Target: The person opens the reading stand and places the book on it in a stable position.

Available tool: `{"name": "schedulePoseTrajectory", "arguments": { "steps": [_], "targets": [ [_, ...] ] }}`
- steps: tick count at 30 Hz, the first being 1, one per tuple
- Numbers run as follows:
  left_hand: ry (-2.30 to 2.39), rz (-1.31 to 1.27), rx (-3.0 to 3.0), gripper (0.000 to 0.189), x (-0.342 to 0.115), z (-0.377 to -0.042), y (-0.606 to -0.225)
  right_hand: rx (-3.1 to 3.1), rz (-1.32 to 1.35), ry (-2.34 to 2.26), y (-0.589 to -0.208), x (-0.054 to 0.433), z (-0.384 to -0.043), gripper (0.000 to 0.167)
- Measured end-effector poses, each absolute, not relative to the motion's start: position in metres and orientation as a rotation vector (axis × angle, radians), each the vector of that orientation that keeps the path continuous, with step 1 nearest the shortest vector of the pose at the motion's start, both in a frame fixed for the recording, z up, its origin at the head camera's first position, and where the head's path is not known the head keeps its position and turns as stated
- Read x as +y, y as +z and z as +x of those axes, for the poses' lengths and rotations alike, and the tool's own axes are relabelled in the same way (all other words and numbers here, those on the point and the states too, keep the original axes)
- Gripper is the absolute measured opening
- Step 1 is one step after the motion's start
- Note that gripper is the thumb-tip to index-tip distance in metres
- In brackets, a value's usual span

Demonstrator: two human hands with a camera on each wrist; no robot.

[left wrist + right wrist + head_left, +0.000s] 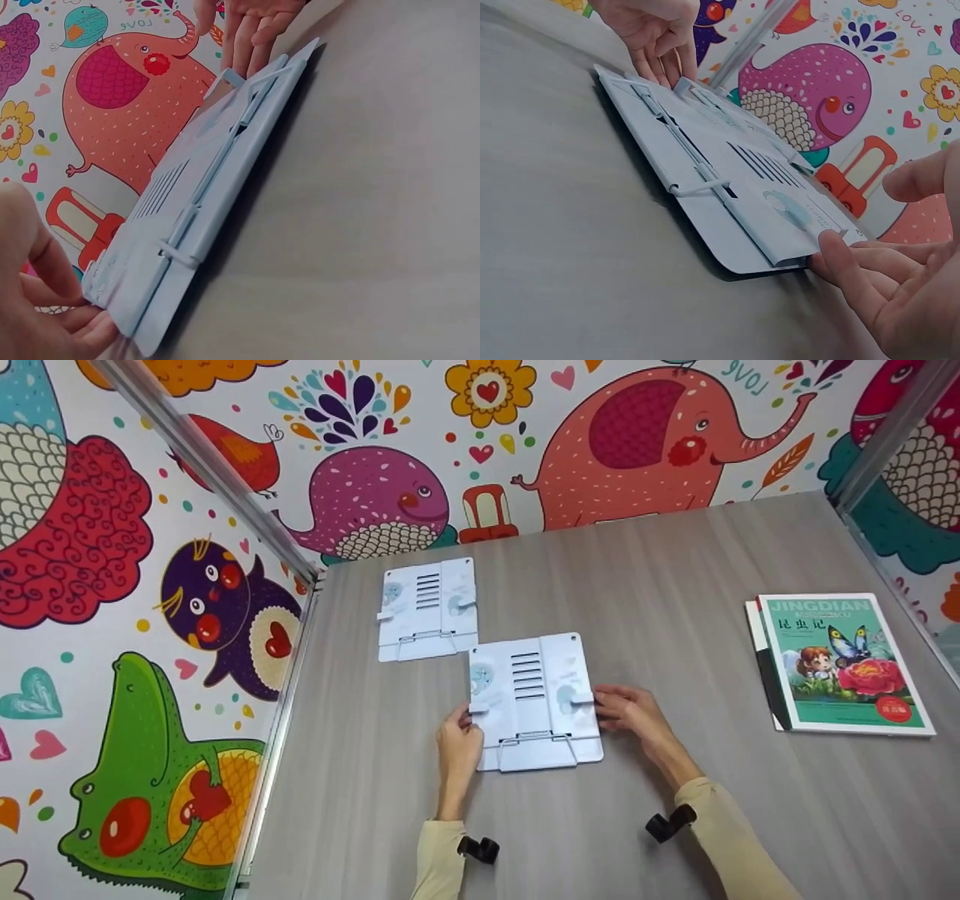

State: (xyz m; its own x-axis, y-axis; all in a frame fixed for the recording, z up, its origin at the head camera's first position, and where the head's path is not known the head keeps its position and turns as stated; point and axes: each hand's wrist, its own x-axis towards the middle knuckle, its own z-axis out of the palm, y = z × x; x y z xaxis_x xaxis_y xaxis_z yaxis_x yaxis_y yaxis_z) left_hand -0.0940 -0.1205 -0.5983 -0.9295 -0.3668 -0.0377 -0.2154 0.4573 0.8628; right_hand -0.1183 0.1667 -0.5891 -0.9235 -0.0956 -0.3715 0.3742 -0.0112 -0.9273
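A white book stand (pixel 536 712) with pale blue prints, slots and a wire ledge lies low over the table, folded flat, with dark shadow along its near edge. My left hand (pixel 459 746) grips its left edge; in the left wrist view that hand's fingers (pixel 86 330) are at the corner. On the right side, my right hand (pixel 634 716) holds the edge beside the small clip. From the right wrist view, fingers (pixel 885 262) reach under that edge, with a digit above it. A matching book stand (pixel 427 615) lies behind, to the left, its corner close to the held one.
At the right of the wooden table (pixel 675 585) lies a green picture book (pixel 844 667) on top of another book, whose edge peeks out at the left. Cartoon-printed walls (pixel 487 450) with metal corner posts (pixel 247 495) enclose the back and left sides.
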Motion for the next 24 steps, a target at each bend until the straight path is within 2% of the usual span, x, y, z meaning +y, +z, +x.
{"name": "schedulePoseTrajectory", "arguments": {
  "steps": [24],
  "targets": [
    [-1.488, 0.355, -2.543, 0.042, -0.062, -0.116, -0.601, 1.934, 0.418, -2.063, -0.59, 0.22, -0.127, 0.057]
  ]
}}
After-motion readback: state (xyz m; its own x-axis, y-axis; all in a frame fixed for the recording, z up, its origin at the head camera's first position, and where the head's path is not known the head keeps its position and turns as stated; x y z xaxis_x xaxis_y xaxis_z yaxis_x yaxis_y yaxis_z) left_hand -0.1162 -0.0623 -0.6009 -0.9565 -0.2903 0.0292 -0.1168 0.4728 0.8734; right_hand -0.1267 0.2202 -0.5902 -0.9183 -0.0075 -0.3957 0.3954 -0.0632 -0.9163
